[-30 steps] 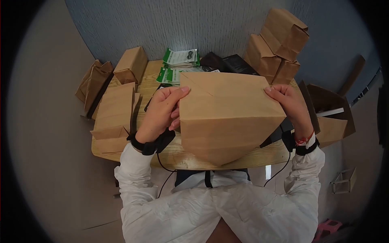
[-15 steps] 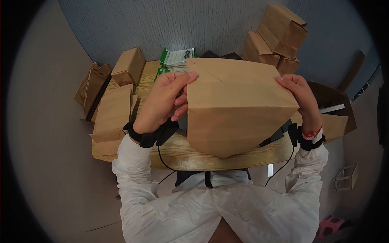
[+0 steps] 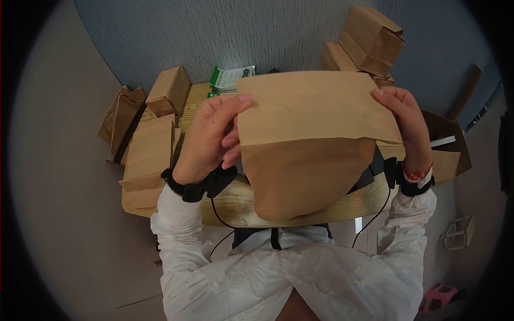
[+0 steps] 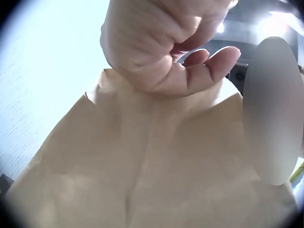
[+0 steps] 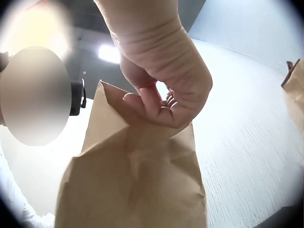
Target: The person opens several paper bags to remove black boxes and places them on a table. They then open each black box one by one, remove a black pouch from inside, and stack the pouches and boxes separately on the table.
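Note:
A brown paper bag (image 3: 316,107) is held up above the table between the two hands, its upper part folded into a flat band with a crease. The left hand (image 3: 209,134) pinches its left edge between thumb and fingers; the right hand (image 3: 409,120) pinches the right edge. In the left wrist view, curled fingers of the left hand (image 4: 161,52) grip the top of the bag (image 4: 142,156). The right wrist view has the right hand (image 5: 161,71) gripping the bag's top side (image 5: 133,180). What the bag contains is hidden.
Brown bags (image 3: 369,40) are stacked at the back right; another bag (image 3: 168,91) stands back left, beside flat bags (image 3: 150,150) on the wooden table (image 3: 235,206). Green-and-white packets (image 3: 231,77) lie behind. An open box (image 3: 444,136) is at the right.
Both hands have raised the bag a little and moved it away from the body. Its upper part now lies as a flatter band with a sharper lower edge.

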The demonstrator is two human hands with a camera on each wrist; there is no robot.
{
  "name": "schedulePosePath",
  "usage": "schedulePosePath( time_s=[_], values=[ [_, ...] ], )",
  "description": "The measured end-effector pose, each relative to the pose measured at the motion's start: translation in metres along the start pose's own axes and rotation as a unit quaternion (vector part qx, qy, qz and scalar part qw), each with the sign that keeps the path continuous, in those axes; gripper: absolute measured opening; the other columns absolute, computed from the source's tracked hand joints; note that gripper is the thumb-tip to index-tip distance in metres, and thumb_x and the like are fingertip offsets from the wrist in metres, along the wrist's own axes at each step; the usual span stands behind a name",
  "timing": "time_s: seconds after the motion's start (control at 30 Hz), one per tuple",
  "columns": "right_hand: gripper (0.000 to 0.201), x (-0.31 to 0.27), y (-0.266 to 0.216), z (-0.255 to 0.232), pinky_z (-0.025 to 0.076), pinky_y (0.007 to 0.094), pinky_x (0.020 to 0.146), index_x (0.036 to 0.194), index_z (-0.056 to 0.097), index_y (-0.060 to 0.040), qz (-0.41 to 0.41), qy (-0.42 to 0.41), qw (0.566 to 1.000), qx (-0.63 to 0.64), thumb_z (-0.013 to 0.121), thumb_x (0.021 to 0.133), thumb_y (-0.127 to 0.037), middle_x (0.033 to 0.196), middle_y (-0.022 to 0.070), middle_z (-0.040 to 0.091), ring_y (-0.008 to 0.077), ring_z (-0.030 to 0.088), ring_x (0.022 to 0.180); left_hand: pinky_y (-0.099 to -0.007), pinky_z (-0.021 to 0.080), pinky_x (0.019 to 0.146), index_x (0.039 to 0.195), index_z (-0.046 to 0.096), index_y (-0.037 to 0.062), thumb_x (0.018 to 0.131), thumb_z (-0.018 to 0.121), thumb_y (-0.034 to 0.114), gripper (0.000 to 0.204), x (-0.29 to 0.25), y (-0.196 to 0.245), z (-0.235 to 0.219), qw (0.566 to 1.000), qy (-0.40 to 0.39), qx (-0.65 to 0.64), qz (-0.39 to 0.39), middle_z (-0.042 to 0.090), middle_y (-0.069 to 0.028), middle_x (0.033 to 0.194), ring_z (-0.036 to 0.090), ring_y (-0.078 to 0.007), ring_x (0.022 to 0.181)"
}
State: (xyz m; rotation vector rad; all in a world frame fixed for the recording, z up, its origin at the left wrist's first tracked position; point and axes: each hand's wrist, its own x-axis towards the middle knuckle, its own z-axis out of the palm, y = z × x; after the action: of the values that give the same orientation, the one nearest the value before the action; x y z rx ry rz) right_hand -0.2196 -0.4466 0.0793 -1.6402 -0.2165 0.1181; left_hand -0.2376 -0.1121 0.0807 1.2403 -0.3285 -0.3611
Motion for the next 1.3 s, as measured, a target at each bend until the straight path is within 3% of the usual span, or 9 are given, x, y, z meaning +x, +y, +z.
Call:
schedulePosePath(
  time_s=[0.17,0.37,0.47,0.5,0.63,0.77,0.97,1.07,1.3],
  values=[
    [0.024,-0.017,-0.032,0.019,0.042,0.0164,0.051,0.086,0.066,-0.0039,-0.074,0.046,0.995,0.049,0.061,0.091,-0.027,0.069,-0.0018,0.063,0.0018,0.055,0.054,-0.0235,0.031,0.032,0.066,0.05,0.0062,0.096,0.051,0.024,0.034,-0.009,0.007,0.0,0.989,0.049,0.006,0.141,0.04,-0.0002,0.05,0.039,-0.0106,0.036],
    [0.024,-0.046,-0.076,0.067,0.043,0.0168,0.051,0.082,0.064,-0.005,-0.184,0.181,0.964,0.067,0.06,0.09,-0.027,0.066,-0.0001,0.062,0.0052,0.058,0.053,-0.0276,0.055,0.065,0.096,0.061,0.0003,0.092,0.053,0.019,0.021,-0.011,0.012,-0.003,0.813,0.184,0.194,0.517,0.064,-0.014,0.092,0.065,-0.0186,0.081],
    [0.021,-0.048,-0.081,0.064,0.045,0.0182,0.051,0.083,0.063,-0.0029,-0.27,-0.08,0.954,0.106,0.059,0.089,-0.023,0.064,0.0002,0.061,0.0063,0.057,0.052,-0.0348,0.054,0.081,0.11,0.059,0.0006,0.089,0.053,0.014,0.025,-0.031,0.019,0.005,0.724,0.289,0.226,0.584,0.058,-0.0174,0.115,0.061,-0.0264,0.102],
    [0.021,-0.052,-0.078,0.067,0.045,0.0182,0.051,0.083,0.063,-0.0029,-0.271,-0.08,0.954,0.104,0.059,0.089,-0.023,0.064,0.0002,0.061,0.0063,0.057,0.052,-0.0323,0.054,0.071,0.101,0.062,-0.0011,0.085,0.058,0.016,0.024,-0.039,0.018,0.04,0.775,0.278,0.009,0.567,0.064,-0.0159,0.101,0.064,-0.0224,0.088],
    [0.018,-0.059,-0.048,0.07,0.044,0.0227,0.079,0.078,0.054,-0.0012,-0.361,0.105,0.926,0.02,0.063,0.084,-0.015,0.11,0.0122,0.058,0.0123,0.057,0.09,-0.0241,0.045,0.056,0.073,0.064,-0.0023,0.078,0.062,0.009,0.013,-0.067,0.015,0.004,0.901,0.056,0.062,0.425,0.062,-0.0092,0.063,0.058,-0.0136,0.06],
    [0.022,-0.071,0.016,0.049,0.042,0.026,0.09,0.093,0.047,-0.0024,-0.308,0.064,0.947,-0.069,0.066,0.081,-0.005,0.137,0.0155,0.038,0.0154,0.051,0.107,-0.0308,0.046,0.072,0.088,0.064,-0.0041,0.077,0.067,0.004,0.014,-0.072,-0.036,-0.026,0.879,-0.011,0.368,0.304,0.065,-0.0091,0.086,0.061,-0.0191,0.083],
    [0.085,-0.083,0.106,0.081,0.048,0.0347,0.093,0.14,0.028,-0.0098,-0.221,0.045,0.973,0.048,0.076,0.071,0.001,0.139,0.0188,0.038,0.026,0.055,0.114,-0.0319,0.047,0.085,0.125,0.05,0.0034,0.076,0.075,0.008,0.055,-0.088,-0.139,-0.05,0.967,0.031,0.239,0.08,0.053,-0.0139,0.12,0.058,-0.0216,0.096],
    [0.061,-0.075,0.117,0.068,0.047,0.0328,0.092,0.123,0.053,-0.0052,-0.225,-0.069,0.945,-0.228,0.078,0.067,0.0,0.124,0.0141,0.055,0.0238,0.057,0.112,-0.034,0.048,0.083,0.131,0.042,0.0071,0.07,0.082,0.014,0.073,-0.086,-0.15,-0.04,0.891,0.122,0.337,0.278,0.048,-0.0149,0.121,0.057,-0.022,0.094],
    [0.033,-0.08,0.136,0.075,0.043,0.0324,0.088,0.094,0.071,-0.0061,-0.198,-0.033,0.934,-0.296,0.08,0.062,-0.005,0.103,0.0025,0.069,0.0235,0.057,0.094,-0.0349,0.046,0.085,0.108,0.061,0.0049,0.066,0.085,0.018,0.05,-0.086,-0.156,-0.054,0.84,0.099,0.477,0.239,0.043,-0.0178,0.126,0.053,-0.0258,0.099]
  ],
)
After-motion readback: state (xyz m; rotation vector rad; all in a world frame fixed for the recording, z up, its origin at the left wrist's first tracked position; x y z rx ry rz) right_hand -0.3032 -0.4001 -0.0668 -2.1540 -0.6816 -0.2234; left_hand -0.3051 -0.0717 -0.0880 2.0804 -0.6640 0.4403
